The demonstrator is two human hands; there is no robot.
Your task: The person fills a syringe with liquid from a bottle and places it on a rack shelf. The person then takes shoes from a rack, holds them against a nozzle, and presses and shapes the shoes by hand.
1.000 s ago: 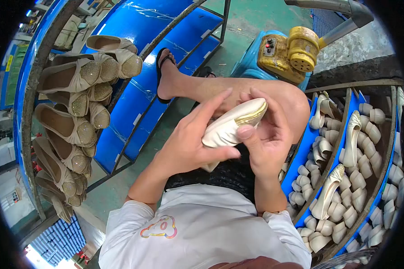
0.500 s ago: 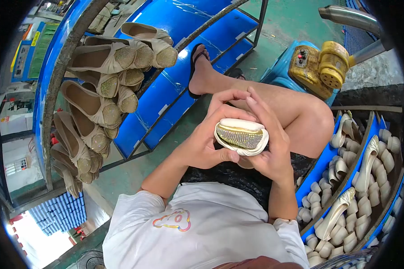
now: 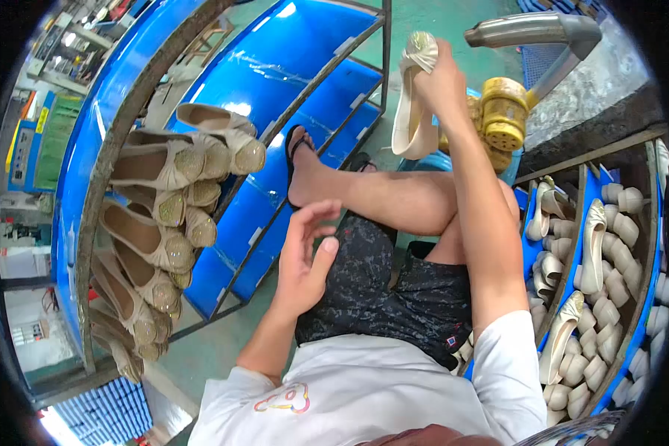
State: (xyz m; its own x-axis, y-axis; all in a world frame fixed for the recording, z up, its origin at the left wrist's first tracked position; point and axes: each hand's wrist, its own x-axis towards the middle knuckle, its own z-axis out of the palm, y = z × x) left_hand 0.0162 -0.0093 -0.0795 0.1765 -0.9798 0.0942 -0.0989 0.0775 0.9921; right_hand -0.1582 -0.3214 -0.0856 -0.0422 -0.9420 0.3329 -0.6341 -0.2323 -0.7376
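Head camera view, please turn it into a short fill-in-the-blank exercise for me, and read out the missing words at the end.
The cream flat shoe with a glittery toe is in the person's ____ hand.
The left hand holds ____.
The metal-framed rack's smooth shelves are coloured ____.

Missing words: right; nothing; blue.

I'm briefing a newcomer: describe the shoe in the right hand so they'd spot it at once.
Start at the blue shelving, upper middle; just right of it, beside the yellow machine, is the right hand. The shoe it grips is cream, its glittery toe toward the picture's top. Unlike the clustered shoes at left and the resting shoes at right, it is held aloft.
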